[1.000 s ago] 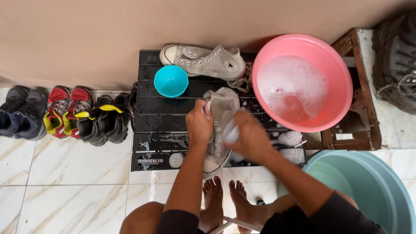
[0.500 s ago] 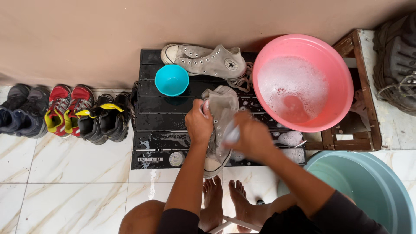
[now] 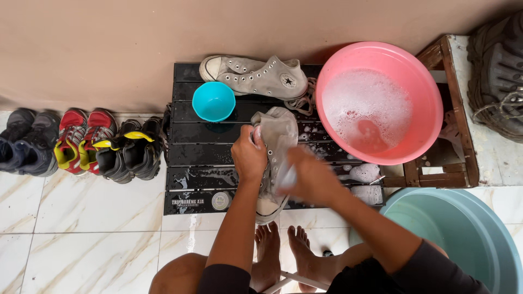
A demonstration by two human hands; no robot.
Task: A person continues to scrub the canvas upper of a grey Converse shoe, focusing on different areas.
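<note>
Grey high-top sneaker (image 3: 275, 158) showing white sole. Second grey sneaker (image 3: 256, 76). Pink basin (image 3: 381, 51), white suds. Turquoise bowl (image 3: 213, 101). Black slatted mat (image 3: 201, 163). Teal tub (image 3: 463, 234). Red-yellow shoes (image 3: 81, 139). White marbled tiles (image 3: 81, 228).

The left hand (image 3: 249, 158) grips the side of a wet grey high-top shoe (image 3: 275, 141) that lies lengthwise across the slats of a black slatted bench (image 3: 201, 158), toe toward the near edge; the right hand (image 3: 310, 177), blurred, presses on the shoe's other side, and what it holds cannot be told; a second grey high-top shoe (image 3: 256, 76) lies on its side along the bench's far edge; a small turquoise bowl (image 3: 213, 101) stands just in front of it, near the far left corner; a pink basin (image 3: 379, 102) of soapy water overhangs the bench's right end, partly on a wooden crate (image 3: 449, 158); suds (image 3: 364, 173) lie on the near right slats; a pale green tub (image 3: 463, 234) stands on the tiled floor (image 3: 81, 234) beside the near right corner; a row of shoes (image 3: 81, 142) lines the floor at the bench's left end.
</note>
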